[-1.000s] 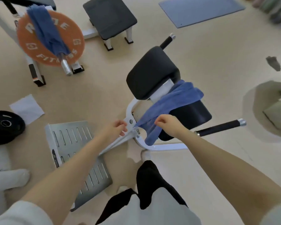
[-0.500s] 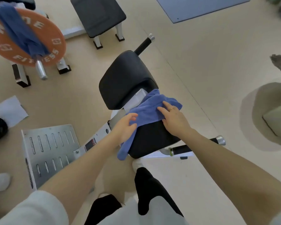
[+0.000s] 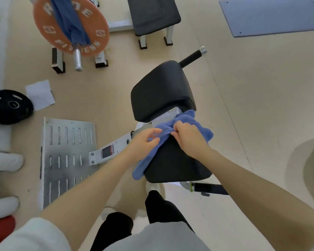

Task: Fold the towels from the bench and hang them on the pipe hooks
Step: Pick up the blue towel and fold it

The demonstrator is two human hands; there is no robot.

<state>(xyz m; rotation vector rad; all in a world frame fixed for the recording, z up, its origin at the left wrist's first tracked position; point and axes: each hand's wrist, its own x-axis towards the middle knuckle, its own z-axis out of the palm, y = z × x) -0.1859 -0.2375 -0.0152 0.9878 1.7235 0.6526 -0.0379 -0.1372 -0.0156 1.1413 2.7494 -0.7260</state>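
Head view: left hand (image 3: 146, 140) and right hand (image 3: 188, 136), both pinching bunched blue towel (image 3: 188, 117) on black bench pad (image 3: 174, 163). Best spread flat, corners matched, before folding.

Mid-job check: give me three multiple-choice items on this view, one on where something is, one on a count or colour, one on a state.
1. Where does the second blue towel hang?
A. over the bar in front of the orange weight plate
B. on the slotted metal footplate
C. on the grey floor mat

2. How many blue towels show?
A. one
B. two
C. three

3. How is the blue terry towel on the black padded bench?
A. folded flat
B. spread smooth
C. bunched, gripped by both hands

Answers: 1 A, it drapes across the plate's face; 2 B, one each place; 3 C, the left hand and right hand both pinch crumpled cloth.
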